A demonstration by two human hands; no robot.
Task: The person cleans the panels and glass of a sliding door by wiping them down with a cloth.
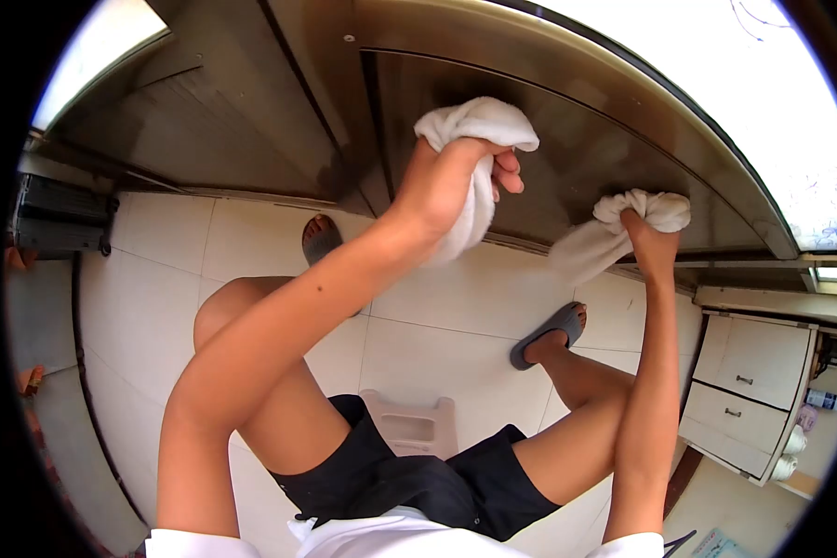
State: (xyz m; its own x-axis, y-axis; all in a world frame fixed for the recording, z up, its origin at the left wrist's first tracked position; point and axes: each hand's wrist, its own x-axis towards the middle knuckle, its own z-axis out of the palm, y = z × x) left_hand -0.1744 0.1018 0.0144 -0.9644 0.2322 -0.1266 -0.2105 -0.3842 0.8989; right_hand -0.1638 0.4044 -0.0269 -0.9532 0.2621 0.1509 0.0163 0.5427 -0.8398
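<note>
My left hand [451,181] is closed around a white cloth [482,121]. Part of that cloth bunches above the knuckles against a dark, glossy brown panel [567,139], and the rest hangs below the palm. Farther right, my right hand [653,244] grips a second white cloth [662,212] near the lower part of the same panel. Folds of this cloth cover most of the right fingers, and its loose end trails to the left, slightly blurred. Both arms reach forward over my bent knees.
A pale plastic stool [409,423] stands on the tiled floor [446,307] between my legs. White drawers [739,386] are at the right, with small items on a shelf beside them. A black case [63,214] sits at the left. My feet wear grey slippers [544,335].
</note>
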